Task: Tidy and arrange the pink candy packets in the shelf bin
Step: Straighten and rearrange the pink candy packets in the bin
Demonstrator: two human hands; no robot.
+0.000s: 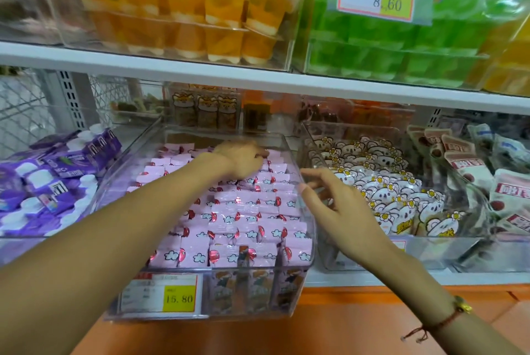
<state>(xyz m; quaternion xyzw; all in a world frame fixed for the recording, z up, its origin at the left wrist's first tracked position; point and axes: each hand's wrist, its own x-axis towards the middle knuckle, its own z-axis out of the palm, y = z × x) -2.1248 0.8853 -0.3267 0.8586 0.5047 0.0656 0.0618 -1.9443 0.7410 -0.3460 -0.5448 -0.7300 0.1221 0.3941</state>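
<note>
The left hand (243, 158) reaches deep into the clear shelf bin (311, 228), fingers bent down onto the pink candy packets (243, 211); the right hand (329, 205) hovers open at the bin's right wall.

The shelf bin sits on the lower shelf and the pink candy packets fill it in rough rows from front to back. Whether the left hand actually pinches a packet cannot be told, as its fingertips are blurred at the bin's back right. The right hand holds nothing, fingers spread and relaxed. Purple packs (43, 177) lie left of the bin, white bear-print packs (384, 191) right of it. A price tag (160, 293) reading 15.80 sits on the bin's front.
</note>
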